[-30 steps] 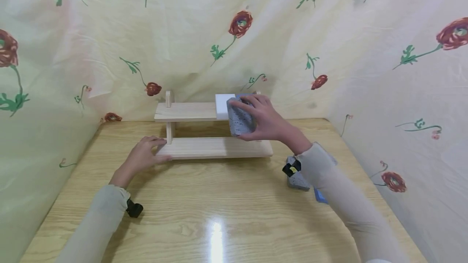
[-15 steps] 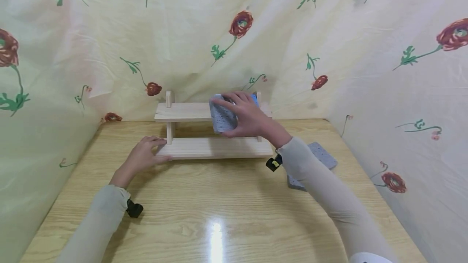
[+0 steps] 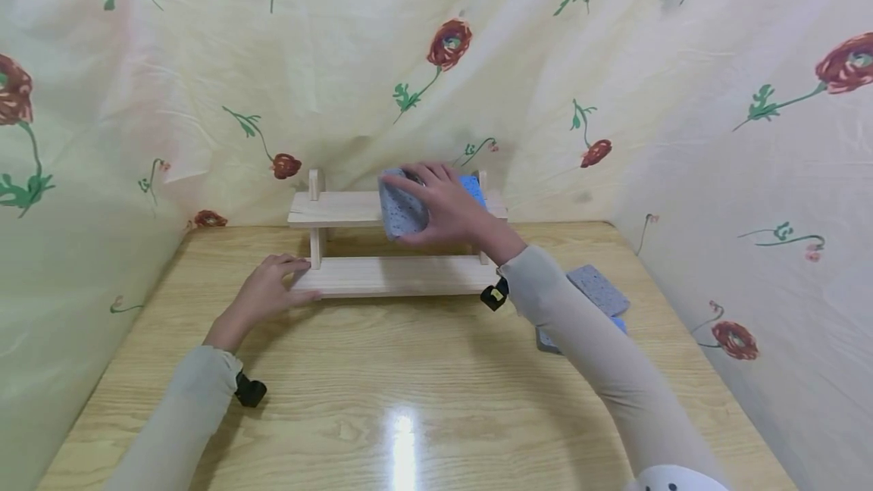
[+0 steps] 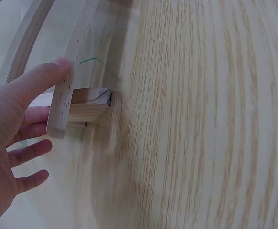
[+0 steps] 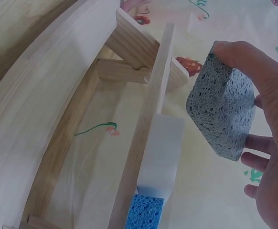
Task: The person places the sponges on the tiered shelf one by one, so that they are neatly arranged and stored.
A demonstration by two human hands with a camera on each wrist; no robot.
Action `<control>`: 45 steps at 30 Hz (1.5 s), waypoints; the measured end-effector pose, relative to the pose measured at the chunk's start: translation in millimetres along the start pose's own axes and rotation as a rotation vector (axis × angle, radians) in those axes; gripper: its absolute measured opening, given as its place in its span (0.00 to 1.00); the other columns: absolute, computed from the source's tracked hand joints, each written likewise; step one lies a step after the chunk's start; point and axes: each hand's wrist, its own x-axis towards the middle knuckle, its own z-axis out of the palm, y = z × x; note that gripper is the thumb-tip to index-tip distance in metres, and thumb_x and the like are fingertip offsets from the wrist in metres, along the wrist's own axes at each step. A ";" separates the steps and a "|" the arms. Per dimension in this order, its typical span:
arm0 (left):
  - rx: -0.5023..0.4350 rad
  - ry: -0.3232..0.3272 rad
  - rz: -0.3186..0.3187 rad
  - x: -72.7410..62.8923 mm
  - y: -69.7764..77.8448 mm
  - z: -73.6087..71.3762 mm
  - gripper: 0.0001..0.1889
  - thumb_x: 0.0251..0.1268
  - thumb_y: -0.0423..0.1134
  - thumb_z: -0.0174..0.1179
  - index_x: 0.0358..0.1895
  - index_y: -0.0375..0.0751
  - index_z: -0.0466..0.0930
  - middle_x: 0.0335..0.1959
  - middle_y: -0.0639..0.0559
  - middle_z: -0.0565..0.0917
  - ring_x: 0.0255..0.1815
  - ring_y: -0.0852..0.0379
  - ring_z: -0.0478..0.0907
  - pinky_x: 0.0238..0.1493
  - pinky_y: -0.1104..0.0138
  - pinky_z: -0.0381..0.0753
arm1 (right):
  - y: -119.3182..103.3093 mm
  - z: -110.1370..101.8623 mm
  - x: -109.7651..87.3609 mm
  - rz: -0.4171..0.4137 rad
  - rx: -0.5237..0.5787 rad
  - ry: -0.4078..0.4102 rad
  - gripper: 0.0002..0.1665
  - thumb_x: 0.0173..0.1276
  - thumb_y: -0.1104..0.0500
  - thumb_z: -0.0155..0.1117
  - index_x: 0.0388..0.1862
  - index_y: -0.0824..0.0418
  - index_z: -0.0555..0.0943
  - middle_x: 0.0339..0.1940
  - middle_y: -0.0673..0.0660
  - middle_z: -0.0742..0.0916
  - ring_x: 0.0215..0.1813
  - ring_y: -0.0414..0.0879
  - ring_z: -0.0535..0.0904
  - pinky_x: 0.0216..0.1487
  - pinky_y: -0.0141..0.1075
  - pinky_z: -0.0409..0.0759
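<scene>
My right hand (image 3: 446, 207) holds a grey porous sponge (image 3: 401, 207) by its edges, with the thumb on one side and fingers on the other. In the right wrist view the sponge (image 5: 222, 105) is tilted and apart from the upper board of a two-tier wooden shelf (image 3: 334, 207). On that board, a white block (image 5: 160, 148) stands beside a blue sponge (image 5: 145, 212); the hand hides the white block in the head view. My left hand (image 3: 262, 294) pinches the left end of the shelf's lower board (image 4: 60, 105) between thumb and fingers.
On the table to the right lie a grey sponge (image 3: 600, 290) and another grey piece (image 3: 548, 341), partly under the right sleeve. A bit of blue (image 3: 619, 323) shows beside them. Flowered cloth (image 3: 368, 82) hangs behind the shelf and at both sides.
My right hand has carried the grey sponge leftward and slightly up along the upper board, uncovering more of the blue sponge. The left hand has stayed on the shelf.
</scene>
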 end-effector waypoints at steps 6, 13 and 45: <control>-0.006 -0.010 -0.011 -0.2 1.0 -1.6 0.36 0.57 0.52 0.76 0.65 0.35 0.79 0.67 0.29 0.75 0.69 0.29 0.68 0.67 0.35 0.70 | -0.5 1.8 10.4 0.019 -0.016 -0.024 0.56 0.54 0.33 0.77 0.80 0.42 0.64 0.77 0.56 0.69 0.74 0.55 0.63 0.78 0.55 0.56; -0.011 -0.017 -0.011 -0.2 2.1 -2.4 0.37 0.56 0.54 0.76 0.65 0.34 0.79 0.67 0.28 0.75 0.68 0.29 0.68 0.67 0.35 0.70 | 1.8 8.3 23.2 0.050 -0.018 -0.038 0.57 0.54 0.33 0.76 0.80 0.41 0.63 0.77 0.57 0.68 0.75 0.56 0.61 0.78 0.55 0.54; -0.006 -0.012 -0.010 0.9 0.6 -2.6 0.36 0.57 0.51 0.76 0.65 0.33 0.79 0.67 0.28 0.75 0.69 0.28 0.68 0.68 0.35 0.68 | -1.9 22.7 59.5 0.089 -0.030 -0.098 0.57 0.55 0.31 0.73 0.81 0.40 0.61 0.78 0.57 0.66 0.76 0.56 0.58 0.77 0.54 0.56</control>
